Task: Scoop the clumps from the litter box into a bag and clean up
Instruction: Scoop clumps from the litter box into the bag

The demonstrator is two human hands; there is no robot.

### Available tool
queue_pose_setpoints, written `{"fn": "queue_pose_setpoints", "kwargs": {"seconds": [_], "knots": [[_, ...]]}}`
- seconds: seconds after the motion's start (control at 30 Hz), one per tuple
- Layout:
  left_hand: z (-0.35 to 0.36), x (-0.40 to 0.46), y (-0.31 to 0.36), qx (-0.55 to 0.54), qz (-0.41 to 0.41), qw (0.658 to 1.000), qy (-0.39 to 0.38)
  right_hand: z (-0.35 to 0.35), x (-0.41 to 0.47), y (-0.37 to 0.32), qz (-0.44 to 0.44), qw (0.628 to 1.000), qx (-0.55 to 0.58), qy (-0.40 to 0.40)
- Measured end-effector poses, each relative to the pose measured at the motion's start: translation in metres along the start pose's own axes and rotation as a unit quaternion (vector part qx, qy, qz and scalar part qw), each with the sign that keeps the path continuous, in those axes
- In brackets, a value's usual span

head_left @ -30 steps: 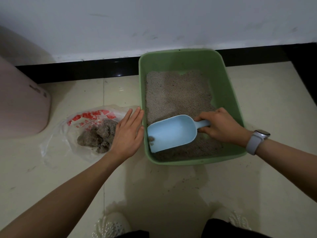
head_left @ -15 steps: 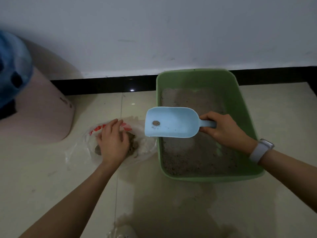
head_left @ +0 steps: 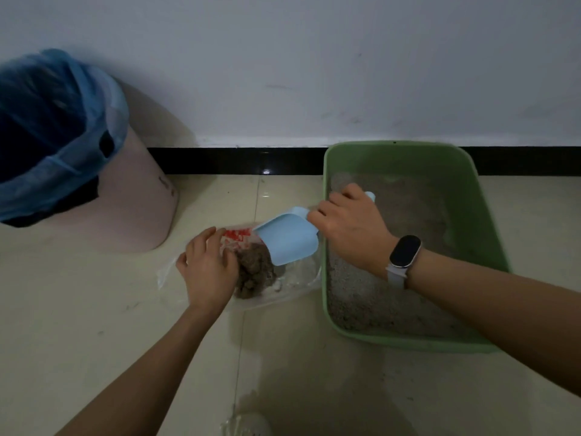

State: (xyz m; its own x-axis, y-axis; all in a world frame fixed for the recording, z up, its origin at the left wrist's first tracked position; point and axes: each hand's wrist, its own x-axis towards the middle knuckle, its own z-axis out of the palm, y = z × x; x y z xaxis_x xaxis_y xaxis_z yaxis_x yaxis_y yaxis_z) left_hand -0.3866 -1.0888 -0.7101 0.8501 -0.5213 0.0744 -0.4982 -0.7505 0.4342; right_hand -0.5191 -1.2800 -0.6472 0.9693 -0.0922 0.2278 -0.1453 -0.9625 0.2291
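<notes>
A green litter box (head_left: 490, 234) with grey litter stands on the floor against the wall. Left of it lies a clear plastic bag (head_left: 292, 286) with red print, holding a pile of brown clumps (head_left: 254, 275). My right hand (head_left: 349, 228) grips the handle of a light blue scoop (head_left: 286, 243), tipped mouth-down over the bag and the clumps. My left hand (head_left: 207, 269) holds the bag's left edge, fingers curled on the plastic beside the clumps.
A pink bin (head_left: 125, 199) lined with a blue bag (head_left: 53, 130) stands at the left near the wall. A black skirting strip (head_left: 235, 160) runs along the wall base. A white shoe tip (head_left: 248, 424) shows at the bottom edge.
The scoop has swung left out of the litter box and tipped down over the bag. My left hand stays on the bag's edge. The view has lifted toward the wall.
</notes>
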Motion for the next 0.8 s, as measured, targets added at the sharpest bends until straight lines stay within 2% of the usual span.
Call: {"fn": "queue_pose_setpoints", "kwargs": {"seconds": [0.07, 0.13, 0.23, 0.33, 0.4, 0.47, 0.63, 0.7, 0.8], "knots": [[0.001, 0.0, 0.014, -0.022, 0.021, 0.999, -0.015, -0.001, -0.012, 0.014, 0.07, 0.995, 0.065, 0.006], [0.006, 0.0, 0.036, -0.048, 0.054, 0.997, -0.04, -0.001, -0.031, 0.033, 0.174, 0.976, 0.132, 0.009], [0.023, -0.003, 0.088, -0.08, 0.121, 0.986, -0.085, -0.004, -0.067, 0.06, 0.36, 0.903, 0.232, 0.02], [0.039, -0.013, 0.152, -0.081, 0.2, 0.965, -0.148, -0.008, -0.111, 0.086, 0.498, 0.816, 0.283, 0.073], [0.05, -0.031, 0.186, -0.057, 0.271, 0.938, -0.207, -0.009, -0.146, 0.104, 0.554, 0.781, 0.272, 0.094], [0.062, -0.056, 0.205, -0.036, 0.353, 0.894, -0.272, -0.007, -0.188, 0.12, 0.599, 0.761, 0.23, 0.099], [0.089, -0.102, 0.208, -0.008, 0.462, 0.794, -0.394, 0.005, -0.285, 0.137, 0.703, 0.684, 0.189, 0.04], [0.096, -0.107, 0.206, -0.004, 0.493, 0.768, -0.41, 0.014, -0.315, 0.135, 0.748, 0.636, 0.189, 0.015], [0.105, -0.11, 0.206, -0.005, 0.512, 0.748, -0.422, 0.024, -0.35, 0.13, 0.811, 0.554, 0.185, 0.014]]}}
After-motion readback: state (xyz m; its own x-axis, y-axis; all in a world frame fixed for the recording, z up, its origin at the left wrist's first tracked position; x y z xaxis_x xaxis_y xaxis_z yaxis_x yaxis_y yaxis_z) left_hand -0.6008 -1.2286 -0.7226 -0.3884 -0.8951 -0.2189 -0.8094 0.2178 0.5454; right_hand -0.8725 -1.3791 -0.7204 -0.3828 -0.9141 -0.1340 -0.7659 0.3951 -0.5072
